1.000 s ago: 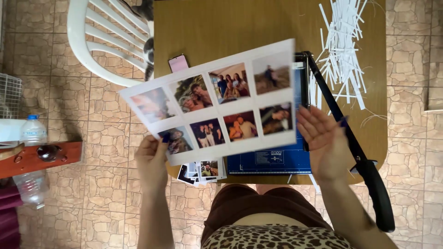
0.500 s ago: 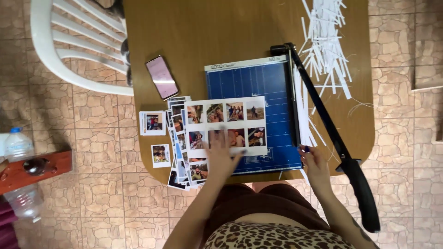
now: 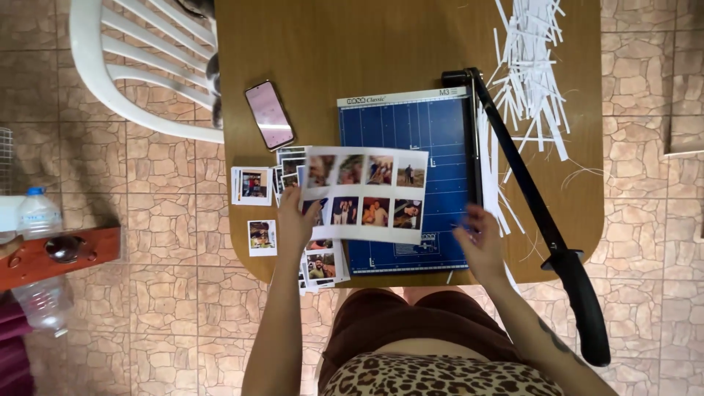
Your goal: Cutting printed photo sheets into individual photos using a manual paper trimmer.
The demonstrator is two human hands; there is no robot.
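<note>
Wooden table [image 3: 381,44]: left hand [image 3: 295,220] holds photo sheet [image 3: 364,193] (over blue cutter [image 3: 440,132]).

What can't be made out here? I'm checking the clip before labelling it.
Head view only:
- Photo sheet: faces too small; left hand covers its lower left corner.
- Cut photos: stacked, mostly hidden under the sheet.
- Paper trimmer: near edge hidden by right hand.
- White chair: cut off by the top edge.
</note>
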